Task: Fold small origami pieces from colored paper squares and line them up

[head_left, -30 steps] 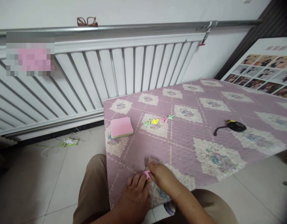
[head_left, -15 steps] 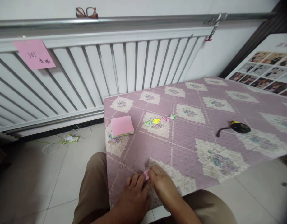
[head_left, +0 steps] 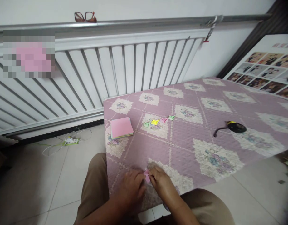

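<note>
A small piece of folded pink paper (head_left: 147, 176) is between my two hands, low over the near edge of the table. My right hand (head_left: 163, 180) pinches its right side with thumb and fingertips. On its left side, my left hand (head_left: 132, 184) has its fingers closed on the edge, slightly smeared by motion. Farther back lies a row of several small folded papers, among them a yellow one (head_left: 155, 122), a pink one (head_left: 163, 120) and a green one (head_left: 172, 117). A stack of square paper sheets (head_left: 122, 127), pink on top, lies at the table's left.
A purple flowered cloth (head_left: 139, 150) covers the table. Toward the right lies a black object with a yellow part (head_left: 236, 127). Behind are a white radiator (head_left: 127, 65), a pipe with glasses (head_left: 85, 17) on it, and a photo board (head_left: 263, 70). A power strip (head_left: 72, 140) lies on the floor.
My left hand has shifted slightly left and its fingers have drawn back a little, so more of the pink paper shows. The right hand still pinches it. The view has shifted slightly.
</note>
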Motion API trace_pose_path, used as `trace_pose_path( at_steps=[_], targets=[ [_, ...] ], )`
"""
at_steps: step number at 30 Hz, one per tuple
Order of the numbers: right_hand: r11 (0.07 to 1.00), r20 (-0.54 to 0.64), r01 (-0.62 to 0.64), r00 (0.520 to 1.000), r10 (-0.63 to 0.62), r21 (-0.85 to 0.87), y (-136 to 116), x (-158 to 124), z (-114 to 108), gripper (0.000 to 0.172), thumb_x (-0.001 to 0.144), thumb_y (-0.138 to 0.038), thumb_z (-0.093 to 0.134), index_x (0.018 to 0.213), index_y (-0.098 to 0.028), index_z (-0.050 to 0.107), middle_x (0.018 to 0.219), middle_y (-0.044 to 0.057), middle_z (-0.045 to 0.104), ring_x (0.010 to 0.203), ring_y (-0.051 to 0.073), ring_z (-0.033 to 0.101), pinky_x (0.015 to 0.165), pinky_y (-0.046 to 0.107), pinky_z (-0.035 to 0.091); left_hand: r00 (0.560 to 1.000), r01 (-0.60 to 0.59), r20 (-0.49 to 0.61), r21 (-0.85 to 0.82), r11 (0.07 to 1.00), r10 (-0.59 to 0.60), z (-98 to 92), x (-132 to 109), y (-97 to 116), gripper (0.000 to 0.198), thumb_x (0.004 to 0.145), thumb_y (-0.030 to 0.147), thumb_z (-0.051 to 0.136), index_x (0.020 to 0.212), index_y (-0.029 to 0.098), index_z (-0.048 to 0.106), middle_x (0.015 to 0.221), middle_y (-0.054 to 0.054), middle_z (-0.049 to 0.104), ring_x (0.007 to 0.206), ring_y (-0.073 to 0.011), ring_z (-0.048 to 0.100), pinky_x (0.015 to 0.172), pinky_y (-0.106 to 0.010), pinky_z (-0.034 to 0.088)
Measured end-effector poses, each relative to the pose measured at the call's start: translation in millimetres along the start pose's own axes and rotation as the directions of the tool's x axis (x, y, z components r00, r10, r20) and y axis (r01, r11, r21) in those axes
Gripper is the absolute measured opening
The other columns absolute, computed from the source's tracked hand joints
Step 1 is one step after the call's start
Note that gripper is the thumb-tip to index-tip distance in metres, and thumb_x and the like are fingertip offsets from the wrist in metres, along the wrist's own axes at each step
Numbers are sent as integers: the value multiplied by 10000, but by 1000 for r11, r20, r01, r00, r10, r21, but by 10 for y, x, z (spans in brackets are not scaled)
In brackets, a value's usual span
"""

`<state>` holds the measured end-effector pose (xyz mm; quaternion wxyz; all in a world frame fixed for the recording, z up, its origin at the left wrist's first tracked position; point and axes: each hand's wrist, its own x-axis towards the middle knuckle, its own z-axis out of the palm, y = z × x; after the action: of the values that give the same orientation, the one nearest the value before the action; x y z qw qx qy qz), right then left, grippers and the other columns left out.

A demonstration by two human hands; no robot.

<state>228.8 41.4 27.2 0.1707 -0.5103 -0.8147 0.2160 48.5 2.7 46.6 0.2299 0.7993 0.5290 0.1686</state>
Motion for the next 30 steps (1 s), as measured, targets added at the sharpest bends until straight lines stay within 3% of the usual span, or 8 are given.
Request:
trace_pose_path(
  at_steps=[3,9,19,30],
  targets=[
    [999,-24,36,999,-36,20,19,9,1,150,821,-77,492,757,-195,558,777,34,581,746,184,575,676,295,460,1000,25,14,-20,999,-25,-67,190,-38,205,894,143,484,1069,197,574,1064,-35,601,990,-168,534,868,-288,419],
    [996,-44,86,995,-85,12,52,6,-21,163,824,-76,495,729,-195,551,745,23,576,714,170,575,646,270,456,983,-139,141,136,981,120,-56,464,-113,146,913,169,483,850,185,614,869,-12,597,816,-161,542,713,-263,411],
    [987,-78,156,984,-160,-45,47,-42,-23,236,895,-121,436,701,-193,550,719,14,553,682,148,542,647,251,433,943,-320,166,227,920,287,64,396,-205,88,918,178,503,894,174,587,900,-22,575,850,-179,510,748,-296,395],
    [961,-33,238,969,-245,-139,7,-90,-79,194,850,-57,501,799,-203,618,805,19,607,776,163,544,723,260,445,916,-401,93,290,869,391,150,344,-311,85,913,150,518,862,173,583,881,-14,589,825,-172,520,728,-289,409]
  ],
)
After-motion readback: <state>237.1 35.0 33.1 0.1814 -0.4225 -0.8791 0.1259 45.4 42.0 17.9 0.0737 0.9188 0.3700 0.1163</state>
